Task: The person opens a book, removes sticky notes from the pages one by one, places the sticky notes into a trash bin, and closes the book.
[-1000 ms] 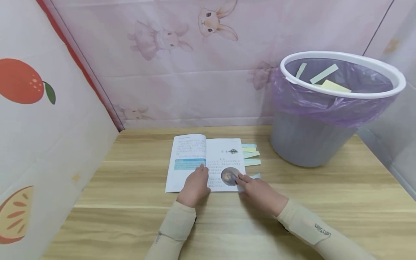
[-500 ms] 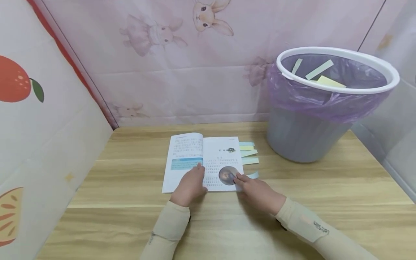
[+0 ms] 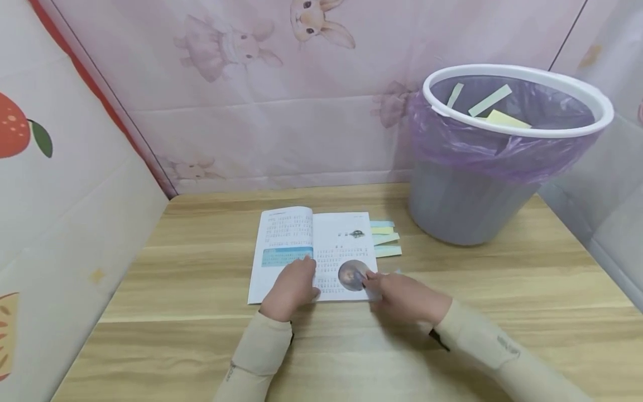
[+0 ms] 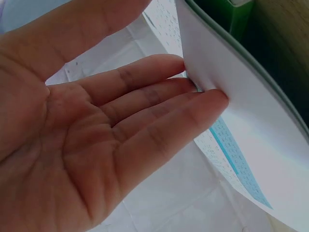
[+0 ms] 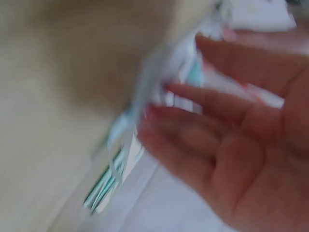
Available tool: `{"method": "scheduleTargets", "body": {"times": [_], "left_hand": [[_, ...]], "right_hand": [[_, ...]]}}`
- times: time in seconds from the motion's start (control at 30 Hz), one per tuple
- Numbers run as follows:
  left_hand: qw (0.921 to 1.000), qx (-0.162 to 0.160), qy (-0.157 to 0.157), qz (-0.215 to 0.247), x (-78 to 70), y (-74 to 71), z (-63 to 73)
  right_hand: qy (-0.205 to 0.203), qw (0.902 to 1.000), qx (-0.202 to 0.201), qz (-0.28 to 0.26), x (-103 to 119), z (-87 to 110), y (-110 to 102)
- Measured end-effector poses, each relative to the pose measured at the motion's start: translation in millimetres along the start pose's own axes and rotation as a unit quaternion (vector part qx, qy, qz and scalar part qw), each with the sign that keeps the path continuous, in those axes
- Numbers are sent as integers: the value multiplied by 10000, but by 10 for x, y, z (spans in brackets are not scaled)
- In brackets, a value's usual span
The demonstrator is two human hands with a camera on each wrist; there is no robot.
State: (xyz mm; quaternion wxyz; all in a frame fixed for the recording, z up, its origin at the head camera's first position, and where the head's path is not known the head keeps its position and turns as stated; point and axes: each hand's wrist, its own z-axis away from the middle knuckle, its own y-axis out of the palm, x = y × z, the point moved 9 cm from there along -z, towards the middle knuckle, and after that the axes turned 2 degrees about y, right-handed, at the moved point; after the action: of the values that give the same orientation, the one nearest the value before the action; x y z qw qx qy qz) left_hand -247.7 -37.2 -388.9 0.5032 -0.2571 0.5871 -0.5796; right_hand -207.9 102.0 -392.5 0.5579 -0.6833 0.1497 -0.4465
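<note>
An open book (image 3: 281,285) lies on the wooden table, with print, a blue text box and a round picture (image 3: 351,274) on its pages. My left hand (image 3: 290,286) rests beside the fold. In the left wrist view its fingers are fairly straight, their tips touching a page. My right hand (image 3: 409,298) is at the lower right corner of the right page, its fingertips against the page edge. Motion blur in the right wrist view hides whether they pinch it. Blue, yellow and green paper tabs (image 3: 385,238) stick out of the book's right side.
A grey bin (image 3: 462,206) with a white rim and purple liner stands behind the book to the right. Several paper strips (image 3: 489,100) are in it. A pink wall covering printed with rabbits (image 3: 281,151) closes off the back of the table (image 3: 201,240).
The lowest blue tab, clearly visible before, is now mostly behind my right hand. That hand has turned slightly at the page corner. My left hand keeps its place by the fold.
</note>
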Motion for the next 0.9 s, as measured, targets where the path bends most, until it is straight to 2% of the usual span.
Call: {"method": "scheduleTargets", "body": {"times": [0.07, 0.1, 0.17, 0.23, 0.3, 0.33, 0.43, 0.53, 0.63, 0.83, 0.9], "left_hand": [[10000, -47, 44, -46, -12, -18, -11], [9999, -63, 48, -65, -12, -24, -16], [9999, -97, 55, -100, -8, -35, -22], [9999, -100, 44, -94, 2, -34, -32], [9999, -85, 58, -69, 8, -26, -41], [9999, -77, 74, -42, 8, -22, -45], [9999, -48, 139, -10, -4, -10, -56], [9998, -88, 173, -7, -14, -12, -53], [9997, -134, 184, -39, -21, -24, -51], [9998, -154, 116, -77, -17, -32, -48], [9998, -158, 110, -87, -14, -30, -47]], "right_hand": [[76, 9965, 248, -792, -162, -78, -123], [242, 9911, 322, -1269, -270, -134, -196], [739, 9762, 264, -2023, -521, -254, -349], [1384, 9561, 12, -2585, -769, -369, -460], [1901, 9396, -231, -2838, -967, -459, -501], [2092, 9346, -264, -2866, -1034, -496, -493], [2437, 9260, -301, -2867, -1133, -567, -435], [2650, 9168, -326, -2971, -1141, -597, -366], [2784, 9064, -444, -3147, -1116, -590, -342], [2610, 8993, -753, -3426, -1047, -589, -386], [2545, 8874, -872, -3744, -1038, -587, -391]]}}
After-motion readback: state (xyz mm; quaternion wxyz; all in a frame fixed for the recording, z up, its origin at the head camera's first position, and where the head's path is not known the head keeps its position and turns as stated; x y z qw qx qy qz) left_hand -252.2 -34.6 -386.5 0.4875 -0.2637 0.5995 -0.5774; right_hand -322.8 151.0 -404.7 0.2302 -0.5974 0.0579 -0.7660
